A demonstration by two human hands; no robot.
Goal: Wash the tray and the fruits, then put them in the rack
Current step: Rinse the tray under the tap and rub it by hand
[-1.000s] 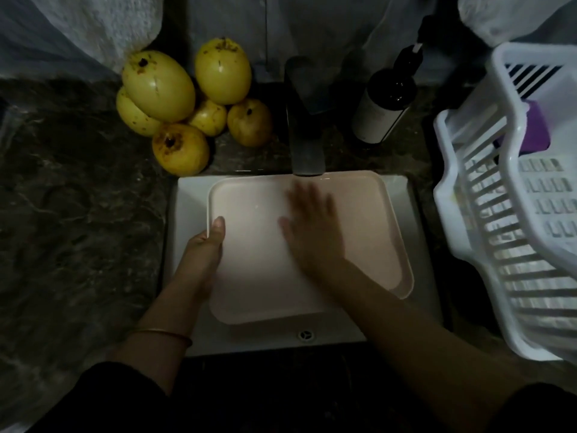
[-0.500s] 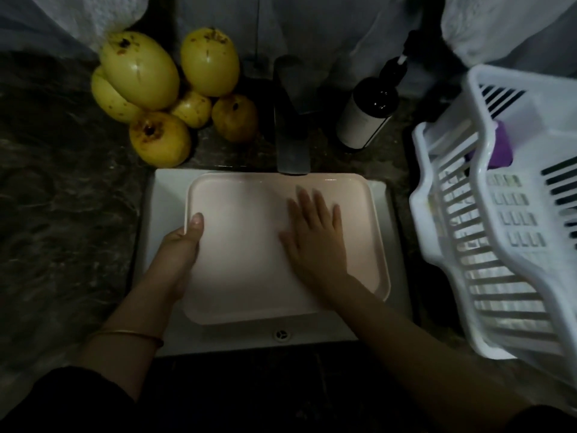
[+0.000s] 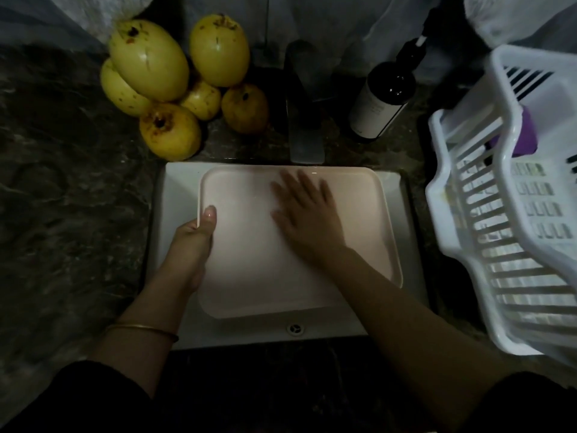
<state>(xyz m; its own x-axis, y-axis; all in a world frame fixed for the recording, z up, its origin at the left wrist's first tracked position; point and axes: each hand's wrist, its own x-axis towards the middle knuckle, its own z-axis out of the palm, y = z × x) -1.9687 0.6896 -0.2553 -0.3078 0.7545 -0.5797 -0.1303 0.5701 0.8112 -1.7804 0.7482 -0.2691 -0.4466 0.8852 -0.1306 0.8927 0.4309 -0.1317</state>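
A pale pink tray [image 3: 249, 276] lies in the white sink [image 3: 175, 189], below the dark tap [image 3: 304, 132]. My left hand [image 3: 192, 245] grips the tray's left rim, thumb on top. Flat on the tray's inner surface, near its far middle, lies my right hand [image 3: 307, 220] with its fingers spread. Several yellow fruits [image 3: 168, 89] are heaped on the dark stone counter to the far left of the sink. The white plastic rack [image 3: 512, 232] stands to the right of the sink.
A dark pump bottle [image 3: 382, 95] stands right of the tap. A purple object [image 3: 521, 135] sits in the rack. Dark marbled counter [image 3: 68, 214] stretches to the left of the sink. Pale cloth hangs along the back wall.
My right hand has slid a little over the tray's surface, toward the tap. My left hand keeps its grip on the left rim. The view has shifted slightly.
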